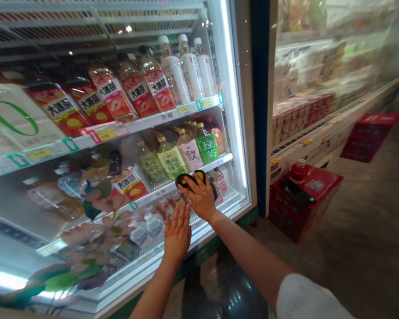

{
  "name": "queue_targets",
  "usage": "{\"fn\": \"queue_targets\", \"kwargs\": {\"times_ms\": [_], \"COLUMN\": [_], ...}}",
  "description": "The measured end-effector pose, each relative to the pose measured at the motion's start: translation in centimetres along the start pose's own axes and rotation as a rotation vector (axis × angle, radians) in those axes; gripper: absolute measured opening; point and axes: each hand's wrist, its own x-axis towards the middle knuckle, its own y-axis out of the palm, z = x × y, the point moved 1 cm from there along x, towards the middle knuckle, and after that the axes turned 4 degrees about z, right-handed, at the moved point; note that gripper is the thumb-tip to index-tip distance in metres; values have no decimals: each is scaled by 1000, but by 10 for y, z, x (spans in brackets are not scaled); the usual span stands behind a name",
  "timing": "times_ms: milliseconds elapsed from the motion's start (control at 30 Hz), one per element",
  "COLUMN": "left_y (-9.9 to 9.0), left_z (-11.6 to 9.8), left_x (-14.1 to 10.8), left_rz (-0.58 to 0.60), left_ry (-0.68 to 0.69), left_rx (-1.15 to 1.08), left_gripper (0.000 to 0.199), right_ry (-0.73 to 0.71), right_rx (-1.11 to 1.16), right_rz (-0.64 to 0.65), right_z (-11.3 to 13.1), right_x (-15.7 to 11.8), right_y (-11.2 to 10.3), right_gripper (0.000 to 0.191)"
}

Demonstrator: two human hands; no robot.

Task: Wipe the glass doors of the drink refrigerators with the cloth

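Note:
My right hand (201,197) reaches in from the lower right, its fingers laid over a black rounded object (180,180) with yellow patches. My palm hides much of that object, and I cannot make out its kind. Just below and to the left is my left hand (177,230), fingers stretched out with nothing in them. Both hands are in front of a lit drinks fridge (244,199). Behind the black object stand a light green bottle (171,159), a pink-labelled bottle (189,153) and a green tea bottle (206,144). Whether my left fingers touch the glass I cannot tell.
Red-labelled iced tea bottles (111,95) and white-labelled bottles (191,68) fill the upper shelf. A plant pattern (96,221) shows at the lower left. Red cartons (306,199) with a small red bottle (299,170) sit on the floor at right, beside another chiller (319,119).

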Motion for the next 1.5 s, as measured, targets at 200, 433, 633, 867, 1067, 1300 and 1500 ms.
{"fn": "queue_targets", "kwargs": {"times_ms": [200,433,633,867,1067,1300,1500], "left_y": [19,60,88,112,125,132,137], "left_z": [-33,-77,-97,-106,-109,-95,-73], "left_x": [34,40,28,11,-13,-52,-84], "left_rz": [-39,-4,53,96,134,184,141], "left_ry": [109,136,130,94,82,72,19], "left_rx": [-50,-94,-139,-200,-177,-136,-126], "left_gripper": [80,79,83,82,78,78,77], "right_ry": [367,636,860,979,1106,1109,1036], "right_rx": [-105,1,150,192,303,245,131], "right_rz": [-222,-301,-383,-296,-290,-366,-380], "right_z": [-69,-151,-194,-218,-213,-156,-114], "right_x": [-7,-45,-100,-182,-218,-225,-225], "right_y": [-5,6,39,83,107,147,165], "right_gripper": [54,61,59,61,64,66,65]}}
